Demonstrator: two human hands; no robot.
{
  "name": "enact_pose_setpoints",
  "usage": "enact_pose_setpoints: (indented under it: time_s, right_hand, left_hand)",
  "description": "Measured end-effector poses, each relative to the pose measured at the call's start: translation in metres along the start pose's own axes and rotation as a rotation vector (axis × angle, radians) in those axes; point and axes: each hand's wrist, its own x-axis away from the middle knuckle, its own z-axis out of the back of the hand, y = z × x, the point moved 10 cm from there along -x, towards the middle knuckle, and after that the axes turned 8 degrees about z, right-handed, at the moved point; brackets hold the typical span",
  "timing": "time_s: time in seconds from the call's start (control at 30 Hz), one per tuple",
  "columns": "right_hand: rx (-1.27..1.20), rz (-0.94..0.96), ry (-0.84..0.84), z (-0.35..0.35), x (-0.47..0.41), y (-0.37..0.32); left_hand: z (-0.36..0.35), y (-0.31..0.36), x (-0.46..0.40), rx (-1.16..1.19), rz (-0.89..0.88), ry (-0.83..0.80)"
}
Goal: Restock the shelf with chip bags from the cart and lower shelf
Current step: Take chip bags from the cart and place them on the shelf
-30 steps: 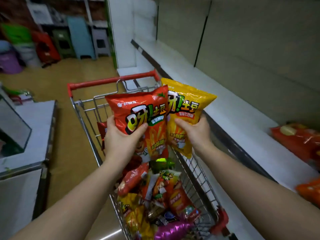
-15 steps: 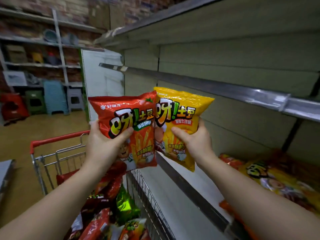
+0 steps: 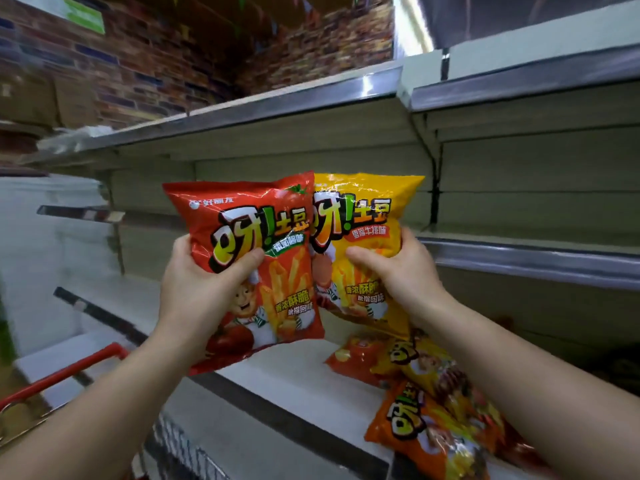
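Two bags up in the air, side by side, faces toward the wearer and upright, which looks like a deliberate carry so they can go onto a shelf label-out. The left hand [image 3: 204, 299] has the red chip bag [image 3: 249, 268]; its grip is curled round the bag's left edge, thumb pressed across the front just under the logo, the other fingers hidden behind the foil. The right hand [image 3: 401, 275] mirrors it on the yellow chip bag [image 3: 363, 237], thumb laid over the front, fingers wrapped round the right edge and out of sight behind. The red bag's right edge overlaps the yellow one, so the two touch in the middle. Both hang in front of the bare middle shelf [image 3: 519, 258] to the right, and that seems the likely landing spot, though nothing is set down yet. Below, on the lower shelf [image 3: 284, 379], more chip bags [image 3: 426, 410] lie flat in a loose overlapping heap, stock waiting to go up. The cart handle [image 3: 65, 372], red, peeks in at bottom left, close to the shelf edge.
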Motion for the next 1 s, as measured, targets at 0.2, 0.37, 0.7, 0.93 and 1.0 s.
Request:
enact_pose_setpoints:
  time_s: [0.2,0.37,0.7,0.93,1.0]
  right_hand:
    - [0.114,-0.02,0.185,0.055,0.01,-0.023]
    - [0.211,-0.047,0.341,0.109,0.034,-0.047]
    - [0.371,-0.073,0.592,0.224,0.116,-0.098]
    - [0.465,-0.105,0.729,0.305,0.179,-0.13]
    - [0.475,-0.098,0.745,0.328,0.196,-0.14]
  left_hand:
    - [-0.045,0.021,-0.008,0.095,0.004,-0.238]
    - [-0.092,0.041,0.002,0.175,-0.017,-0.417]
    - [-0.187,0.09,0.078,0.333,-0.04,-0.719]
    - [-0.242,0.128,0.156,0.389,-0.032,-0.889]
    - [-0.257,0.143,0.182,0.404,-0.046,-0.933]
